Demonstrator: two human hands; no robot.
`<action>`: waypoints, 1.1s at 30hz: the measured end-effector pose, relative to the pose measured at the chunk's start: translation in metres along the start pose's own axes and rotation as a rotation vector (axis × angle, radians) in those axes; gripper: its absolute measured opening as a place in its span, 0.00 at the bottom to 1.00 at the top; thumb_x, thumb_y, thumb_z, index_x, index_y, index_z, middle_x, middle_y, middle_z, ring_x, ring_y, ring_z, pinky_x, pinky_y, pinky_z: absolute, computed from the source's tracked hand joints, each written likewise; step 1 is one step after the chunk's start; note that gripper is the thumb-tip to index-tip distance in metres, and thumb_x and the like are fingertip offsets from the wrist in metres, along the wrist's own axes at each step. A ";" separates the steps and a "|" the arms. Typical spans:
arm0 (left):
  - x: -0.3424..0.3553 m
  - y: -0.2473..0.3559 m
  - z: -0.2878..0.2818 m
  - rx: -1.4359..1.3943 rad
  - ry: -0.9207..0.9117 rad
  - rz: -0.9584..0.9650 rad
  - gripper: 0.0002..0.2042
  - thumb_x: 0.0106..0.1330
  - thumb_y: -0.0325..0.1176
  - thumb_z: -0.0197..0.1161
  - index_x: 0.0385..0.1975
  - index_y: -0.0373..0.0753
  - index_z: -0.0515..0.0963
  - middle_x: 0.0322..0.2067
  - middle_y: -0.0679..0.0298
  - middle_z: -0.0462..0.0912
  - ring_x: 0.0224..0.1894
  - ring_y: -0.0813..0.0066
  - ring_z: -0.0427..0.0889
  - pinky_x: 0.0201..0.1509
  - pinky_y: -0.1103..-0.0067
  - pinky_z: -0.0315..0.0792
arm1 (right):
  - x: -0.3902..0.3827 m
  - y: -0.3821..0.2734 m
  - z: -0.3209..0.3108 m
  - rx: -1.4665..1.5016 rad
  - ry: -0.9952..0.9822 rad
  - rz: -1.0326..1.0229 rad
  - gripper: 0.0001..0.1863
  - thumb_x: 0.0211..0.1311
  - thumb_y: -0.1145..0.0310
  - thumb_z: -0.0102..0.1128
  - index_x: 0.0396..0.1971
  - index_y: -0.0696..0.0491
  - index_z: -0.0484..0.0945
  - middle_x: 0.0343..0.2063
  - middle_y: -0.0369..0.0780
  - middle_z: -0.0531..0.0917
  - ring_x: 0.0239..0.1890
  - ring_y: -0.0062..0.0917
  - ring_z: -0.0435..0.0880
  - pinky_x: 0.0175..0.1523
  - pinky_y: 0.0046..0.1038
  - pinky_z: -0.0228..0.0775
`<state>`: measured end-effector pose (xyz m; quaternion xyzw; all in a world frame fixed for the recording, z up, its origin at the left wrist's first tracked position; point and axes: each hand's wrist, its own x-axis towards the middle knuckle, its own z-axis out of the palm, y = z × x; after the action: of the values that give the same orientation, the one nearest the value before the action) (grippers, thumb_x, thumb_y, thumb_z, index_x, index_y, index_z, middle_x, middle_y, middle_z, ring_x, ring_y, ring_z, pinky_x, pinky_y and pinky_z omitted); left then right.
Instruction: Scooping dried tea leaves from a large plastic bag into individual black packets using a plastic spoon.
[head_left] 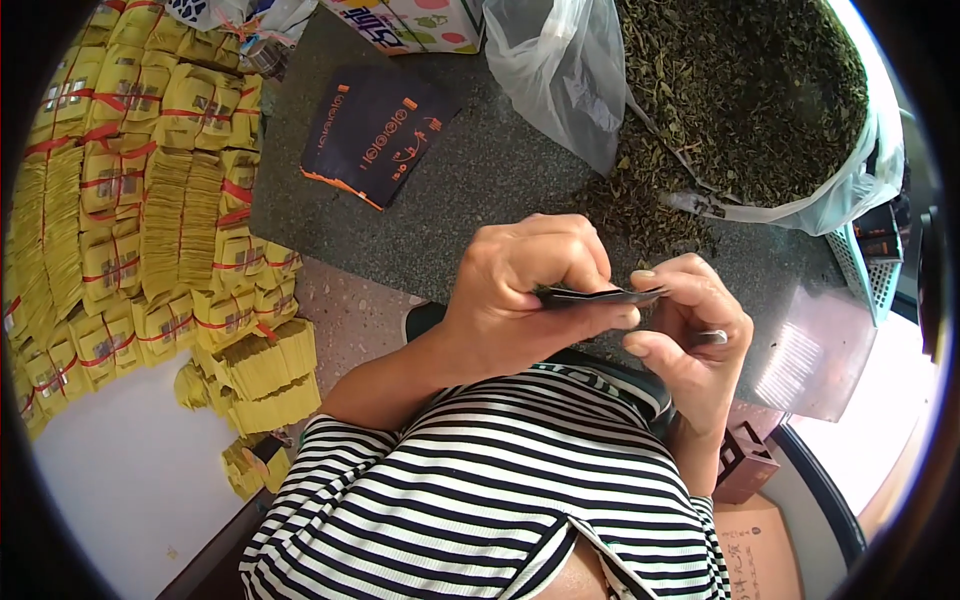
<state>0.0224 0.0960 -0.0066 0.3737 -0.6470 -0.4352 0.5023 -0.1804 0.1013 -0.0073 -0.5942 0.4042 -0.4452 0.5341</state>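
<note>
Nearest, a flat dark packet (590, 297) is held edge-on in the left hand (540, 285), which pinches it firmly between the thumb and the curled fingers; I think this grasp serves to keep so thin a thing steady. The right hand (700, 320) is at the packet's right end: the forefinger seems to touch it, while the thumb stands apart, just below. Whether these fingers really grip, I cannot tell; a small pale object (712, 337) shows among them, of unclear kind.

Beyond the fingers spreads a dark speckled tabletop (490, 165). Ahead and to the right of them, dried leaves (745, 95) are heaped in a translucent plastic bag (868, 185), its mouth spread wide, probably for easy reach. Ahead and to the left, a black printed pouch (365, 135) lies flat, away from the working fingers. Well to their left, yellow bundles (165, 200) stand in rows, bound with red ribbons (237, 190), perhaps so they do not slip apart.
</note>
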 end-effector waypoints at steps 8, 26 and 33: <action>0.008 0.015 0.016 -0.096 0.109 -0.279 0.15 0.65 0.38 0.67 0.23 0.33 0.80 0.16 0.69 0.76 0.19 0.83 0.74 0.24 0.81 0.68 | -0.005 -0.008 0.008 -0.114 -0.163 0.211 0.13 0.44 0.70 0.79 0.29 0.57 0.83 0.24 0.35 0.82 0.21 0.12 0.71 0.23 0.17 0.57; 0.002 0.012 -0.001 -0.503 -0.216 -0.187 0.13 0.57 0.27 0.73 0.38 0.27 0.82 0.32 0.54 0.84 0.35 0.68 0.82 0.38 0.77 0.74 | -0.010 -0.002 -0.012 0.652 -0.258 0.407 0.13 0.59 0.64 0.69 0.33 0.60 0.82 0.34 0.44 0.84 0.34 0.27 0.81 0.41 0.27 0.71; 0.002 0.027 0.007 0.198 -0.061 -0.109 0.04 0.56 0.19 0.64 0.29 0.32 0.78 0.27 0.57 0.81 0.28 0.67 0.82 0.33 0.77 0.74 | -0.009 -0.015 -0.010 0.353 -0.219 0.317 0.11 0.66 0.76 0.57 0.45 0.64 0.79 0.38 0.39 0.83 0.38 0.18 0.81 0.45 0.19 0.73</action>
<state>0.0141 0.1050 0.0188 0.4428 -0.6804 -0.4071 0.4187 -0.1921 0.1089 0.0070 -0.4657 0.3481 -0.3525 0.7333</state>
